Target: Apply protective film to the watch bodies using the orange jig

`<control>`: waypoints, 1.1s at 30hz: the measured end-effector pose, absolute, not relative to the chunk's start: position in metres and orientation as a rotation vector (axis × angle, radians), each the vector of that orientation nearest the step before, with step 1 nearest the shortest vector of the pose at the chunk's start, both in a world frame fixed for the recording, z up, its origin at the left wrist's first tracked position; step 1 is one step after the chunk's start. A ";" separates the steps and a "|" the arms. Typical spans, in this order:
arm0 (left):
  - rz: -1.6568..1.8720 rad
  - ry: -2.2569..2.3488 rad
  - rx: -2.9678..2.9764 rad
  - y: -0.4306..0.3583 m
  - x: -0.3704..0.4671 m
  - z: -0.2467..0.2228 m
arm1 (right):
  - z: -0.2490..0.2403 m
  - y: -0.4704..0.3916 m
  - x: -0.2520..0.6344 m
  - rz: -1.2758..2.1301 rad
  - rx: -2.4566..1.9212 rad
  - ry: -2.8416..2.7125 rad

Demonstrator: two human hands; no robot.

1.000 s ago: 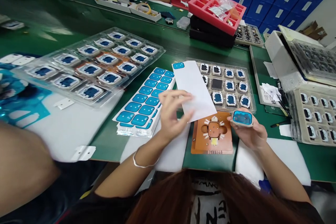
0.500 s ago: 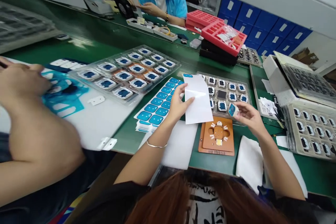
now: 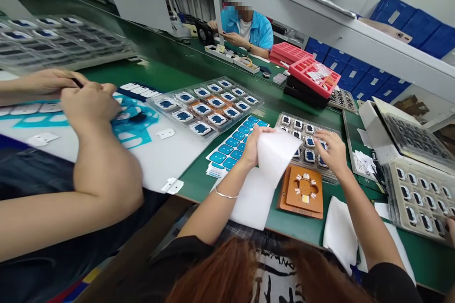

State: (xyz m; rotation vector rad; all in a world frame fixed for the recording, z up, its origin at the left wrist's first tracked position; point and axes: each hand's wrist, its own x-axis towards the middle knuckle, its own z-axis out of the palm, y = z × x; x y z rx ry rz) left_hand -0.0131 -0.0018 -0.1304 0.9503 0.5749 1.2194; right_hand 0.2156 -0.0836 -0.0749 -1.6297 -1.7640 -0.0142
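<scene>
My left hand point(image 3: 253, 144) is closed on the upper left edge of a thin white sheet point(image 3: 279, 151), which bends and hangs to the right. My right hand point(image 3: 332, 149) is over a clear tray point(image 3: 330, 177) of small white parts with dark middles. Its thumb and fingers are apart near a white part point(image 3: 323, 145), with no part clearly held. Below the tray sits an orange fixture point(image 3: 302, 206) with a shaped recess. Left of my left hand lies a stack of blue label sheets point(image 3: 232, 142).
Another person's hands point(image 3: 88, 104) work at the left over blue film point(image 3: 142, 135). A larger tray point(image 3: 202, 109) of parts lies behind. Red trays point(image 3: 313, 73) stand at the back, a beige tray point(image 3: 415, 199) at the right. A white cloth point(image 3: 341, 222) lies by my right forearm.
My right hand has gone from holding up a small blue-faced white part to reaching over the tray; that part no longer shows. The sheet in my left hand has tilted and curled. The camera view has shifted.
</scene>
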 end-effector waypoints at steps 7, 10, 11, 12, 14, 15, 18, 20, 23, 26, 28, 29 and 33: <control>1.090 0.225 1.047 -0.052 -0.040 -0.127 | -0.058 -0.133 0.153 0.916 -1.269 -1.331; 1.102 0.222 1.053 -0.070 -0.051 -0.126 | -0.064 -0.142 0.140 0.797 -1.188 -1.337; 1.111 0.222 1.051 -0.075 -0.054 -0.124 | -0.065 -0.145 0.137 0.720 -1.168 -1.396; 1.120 0.229 1.064 -0.080 -0.057 -0.122 | -0.067 -0.147 0.133 0.644 -1.153 -1.475; 1.141 0.278 1.155 -0.088 -0.062 -0.114 | -0.067 -0.153 0.127 0.491 -1.130 -1.659; 1.152 0.315 1.232 -0.092 -0.064 -0.110 | -0.067 -0.156 0.125 0.421 -1.128 -1.752; 1.203 0.426 1.532 -0.102 -0.071 -0.100 | -0.063 -0.164 0.118 0.139 -1.141 -1.979; 1.236 0.465 1.746 -0.109 -0.075 -0.096 | -0.061 -0.169 0.116 -0.090 -1.145 -2.053; 1.225 0.465 2.004 -0.119 -0.083 -0.093 | -0.059 -0.176 0.112 -0.194 -1.136 -2.131; 1.170 0.429 2.123 -0.130 -0.095 -0.091 | -0.058 -0.183 0.106 -0.023 -1.095 -2.204; 1.148 0.409 2.160 -0.136 -0.102 -0.088 | -0.056 -0.187 0.100 0.104 -1.050 -2.210; 1.137 0.406 2.176 -0.140 -0.104 -0.087 | -0.055 -0.188 0.097 0.153 -1.018 -2.199; 1.097 0.442 2.192 -0.149 -0.108 -0.084 | -0.052 -0.187 0.089 0.260 -0.878 -2.096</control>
